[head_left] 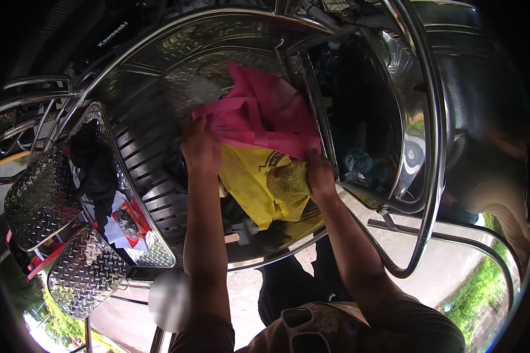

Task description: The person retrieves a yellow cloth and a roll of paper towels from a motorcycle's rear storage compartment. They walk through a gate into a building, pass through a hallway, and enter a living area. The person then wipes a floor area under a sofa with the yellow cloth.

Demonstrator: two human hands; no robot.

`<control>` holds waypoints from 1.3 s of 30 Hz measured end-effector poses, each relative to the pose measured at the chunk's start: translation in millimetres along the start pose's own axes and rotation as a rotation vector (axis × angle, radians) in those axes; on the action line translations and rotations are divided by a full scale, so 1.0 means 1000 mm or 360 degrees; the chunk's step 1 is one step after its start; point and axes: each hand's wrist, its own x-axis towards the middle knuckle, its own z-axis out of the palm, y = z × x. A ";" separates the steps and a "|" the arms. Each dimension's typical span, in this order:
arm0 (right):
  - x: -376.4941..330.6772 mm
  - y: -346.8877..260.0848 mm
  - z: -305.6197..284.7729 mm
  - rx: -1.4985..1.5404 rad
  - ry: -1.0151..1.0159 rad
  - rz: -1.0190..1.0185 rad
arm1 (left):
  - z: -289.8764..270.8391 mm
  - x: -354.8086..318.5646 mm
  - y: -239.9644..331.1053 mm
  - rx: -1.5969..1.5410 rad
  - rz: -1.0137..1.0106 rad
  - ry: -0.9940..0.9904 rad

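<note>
**Both hands in the cloths against a chrome panel**

Gripping with both hands: my left hand (200, 147) is closed on the edge of the pink cloth (262, 112), fingers curled into the fabric near its lower left corner, and my right hand (320, 176) is pressed shut around a yellow-green rag (288, 182), bunched up against the metal.

Going down in size, the biggest thing before me is the polished chrome panel (159, 88), curved and mirror-bright, with slatted louvres (150, 176) down its left part. A chrome tube guard (433, 147) sweeps round the right side. At the left sit two diamond-plate boxes (38, 197), lids open, with a black cloth (97, 170) hanging between them.

Then the cloths: the pink one lies spread over the middle of the panel, and a yellow cloth (247, 188) with a dark print hangs beneath it, between my two hands. The small rag touches the yellow cloth's right edge.

As to progress, I judge the wiping is under way and not finished: the metal around the cloths already shines, but the part under them is covered, so I cannot tell how clean it is.
</note>
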 end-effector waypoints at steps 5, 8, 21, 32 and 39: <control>0.018 0.016 -0.004 -0.0064 -0.0173 -0.0678 | -0.014 -0.030 0.027 0.0734 0.0315 0.0170; 0.000 0.041 -0.010 -0.1060 -0.0308 -0.1398 | 0.006 -0.051 0.068 0.1398 0.0979 0.0124; -0.035 0.041 -0.024 0.0032 -0.0379 -0.0262 | 0.098 0.153 -0.010 0.2827 0.0696 -0.1032; -0.024 -0.009 -0.015 0.0388 0.0139 -0.0348 | 0.160 0.093 0.112 0.3664 0.0620 -0.1019; -0.018 0.005 -0.003 -0.0468 -0.0368 -0.0288 | 0.116 0.132 0.082 0.3344 0.0767 -0.0705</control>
